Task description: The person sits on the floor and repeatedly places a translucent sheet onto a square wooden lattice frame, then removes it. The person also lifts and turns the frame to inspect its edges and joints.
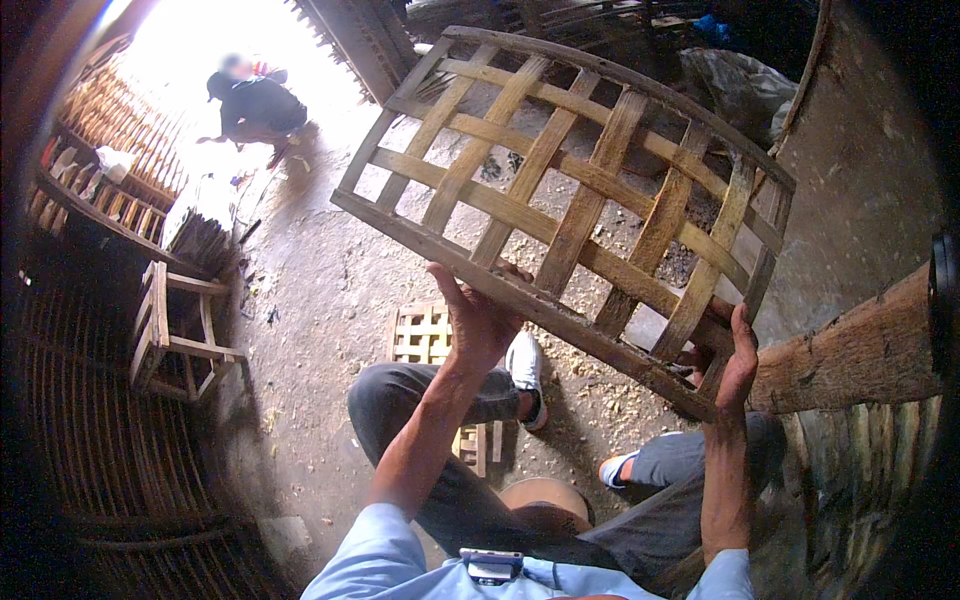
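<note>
I hold up a woven bamboo lattice panel [570,200], wide strips crossed in an open grid inside a wooden frame, tilted in front of me. My left hand [478,315] grips the middle of its near frame edge from below. My right hand [735,358] grips the near right corner. My legs in grey trousers and white shoes are underneath, above the dirt floor.
A small bamboo lattice piece [425,340] lies on the floor by my left knee. A wooden stool [175,335] stands at left. Stacked bamboo panels [110,150] line the far left. A thick wooden beam [860,350] juts in from the right. A person [255,105] crouches at the bright doorway.
</note>
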A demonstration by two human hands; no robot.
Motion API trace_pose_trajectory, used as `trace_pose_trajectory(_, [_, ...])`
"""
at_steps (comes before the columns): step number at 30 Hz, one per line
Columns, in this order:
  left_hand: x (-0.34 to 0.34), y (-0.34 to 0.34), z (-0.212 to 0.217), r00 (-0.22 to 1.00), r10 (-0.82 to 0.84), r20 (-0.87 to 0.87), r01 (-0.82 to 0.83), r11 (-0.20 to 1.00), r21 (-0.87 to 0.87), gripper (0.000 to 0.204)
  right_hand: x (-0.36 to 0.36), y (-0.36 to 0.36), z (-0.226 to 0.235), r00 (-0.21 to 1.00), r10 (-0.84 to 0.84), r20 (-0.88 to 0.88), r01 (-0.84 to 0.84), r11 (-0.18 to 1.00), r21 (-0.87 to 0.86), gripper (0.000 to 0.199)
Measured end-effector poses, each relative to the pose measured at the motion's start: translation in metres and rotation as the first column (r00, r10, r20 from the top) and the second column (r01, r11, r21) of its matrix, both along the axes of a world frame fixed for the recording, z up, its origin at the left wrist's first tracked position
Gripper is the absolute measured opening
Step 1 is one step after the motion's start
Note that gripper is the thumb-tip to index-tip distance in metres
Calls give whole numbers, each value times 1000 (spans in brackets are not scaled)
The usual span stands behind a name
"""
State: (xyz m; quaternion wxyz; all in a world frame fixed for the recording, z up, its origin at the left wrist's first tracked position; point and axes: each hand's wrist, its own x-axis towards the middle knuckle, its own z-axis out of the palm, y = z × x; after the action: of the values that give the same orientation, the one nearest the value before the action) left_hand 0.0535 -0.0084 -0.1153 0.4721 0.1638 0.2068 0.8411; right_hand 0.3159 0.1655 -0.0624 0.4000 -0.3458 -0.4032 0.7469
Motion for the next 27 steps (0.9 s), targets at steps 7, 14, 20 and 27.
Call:
trace_pose_trajectory(7, [10,4,26,985,77,-157,-93,991,-101,61,7,5,1,998,-32,51,31,999,35,56])
trace_pose_trajectory(14, [10,6,-1,998,16,-55,-14,999,29,56,12,9,-4,996,70,-52,-70,998,5,57])
trace_pose_trajectory(20, [20,3,11,966,-16,-257,-21,990,-141,55,13,7,-1,999,49,-17,-48,999,20,55])
trace_pose_trajectory(27, [19,10,25,953,142,-269,-221,931,-292,32,17,8,-8,979,-160,125,113,940,321,47])
